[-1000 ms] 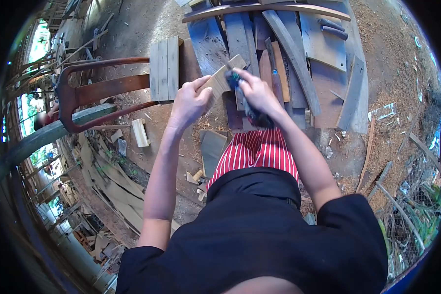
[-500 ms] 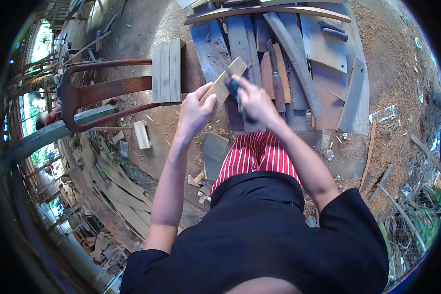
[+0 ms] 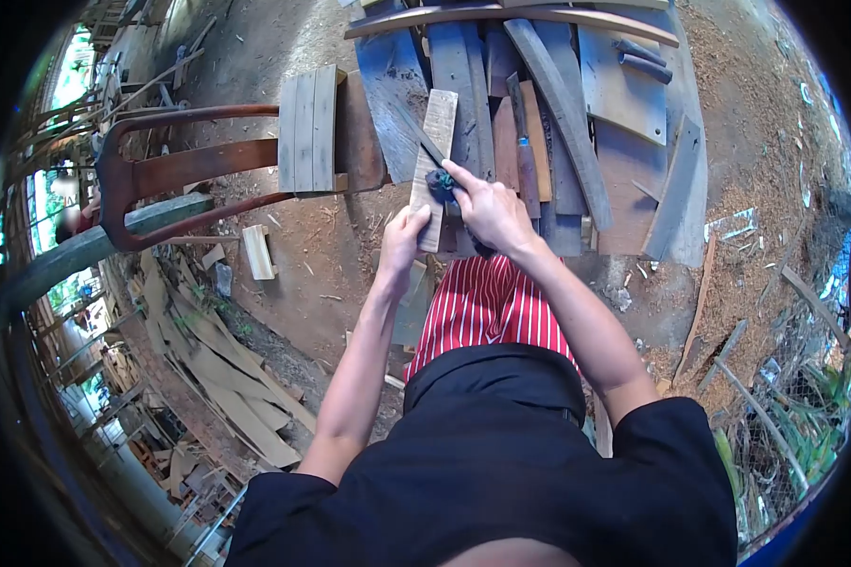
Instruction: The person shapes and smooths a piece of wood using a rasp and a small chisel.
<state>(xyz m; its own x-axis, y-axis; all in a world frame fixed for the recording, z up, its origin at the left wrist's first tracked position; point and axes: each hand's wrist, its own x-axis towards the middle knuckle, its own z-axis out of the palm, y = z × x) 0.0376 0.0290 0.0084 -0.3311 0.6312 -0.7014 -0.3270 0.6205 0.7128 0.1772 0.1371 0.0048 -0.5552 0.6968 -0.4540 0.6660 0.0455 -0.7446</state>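
My left hand [image 3: 405, 244] is closed round the lower end of a light wooden strip [image 3: 438, 128], which stands nearly upright in view over the planks. My right hand [image 3: 492, 213] grips a dark tool [image 3: 422, 135] with a long thin blade that lies slantwise across the strip. Dark cloth-like material [image 3: 442, 185] shows at the tool's handle beside my fingers; its exact form is hard to make out. Beyond my right hand, a chisel-like tool with a blue band [image 3: 527, 165] rests among the planks.
Weathered planks [image 3: 463, 71] and a curved board [image 3: 563, 118] cover the low work surface. A brown wooden chair frame [image 3: 118, 180] and a slatted block [image 3: 307, 128] are at the left. Offcuts [image 3: 257, 252] and shavings [image 3: 766, 142] lie on the ground.
The wooden strip has turned from slanting right to nearly upright. My left hand has moved down and slightly right, and the tool's blade now crosses the strip.
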